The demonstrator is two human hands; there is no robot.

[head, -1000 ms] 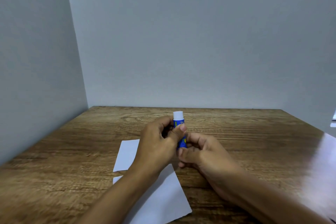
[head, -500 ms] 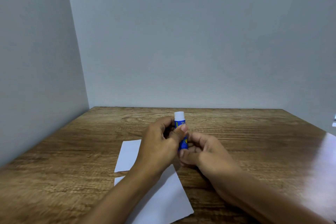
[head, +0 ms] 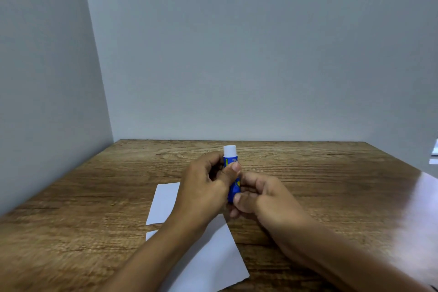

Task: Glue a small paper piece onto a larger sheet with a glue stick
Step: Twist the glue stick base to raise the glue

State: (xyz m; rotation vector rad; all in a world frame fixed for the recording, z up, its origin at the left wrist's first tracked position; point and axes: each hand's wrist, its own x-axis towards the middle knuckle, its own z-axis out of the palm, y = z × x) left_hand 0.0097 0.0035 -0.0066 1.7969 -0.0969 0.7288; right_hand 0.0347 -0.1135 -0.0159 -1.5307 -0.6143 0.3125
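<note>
A blue glue stick (head: 230,157) with a white top stands upright between both hands above the table. My left hand (head: 203,189) grips its upper body, thumb pressed across the blue label. My right hand (head: 258,197) pinches its lower end with fingers and thumb. A small white paper piece (head: 164,201) lies flat on the table behind my left wrist. The larger white sheet (head: 213,258) lies nearer to me, partly hidden under my left forearm.
The wooden table (head: 308,173) fills the lower half of the view, closed in by grey walls at the left and back. A bright glare patch (head: 417,220) covers the table's right edge.
Both hands keep the same hold on the glue stick; the fingers have shifted only slightly. The papers lie as before.
</note>
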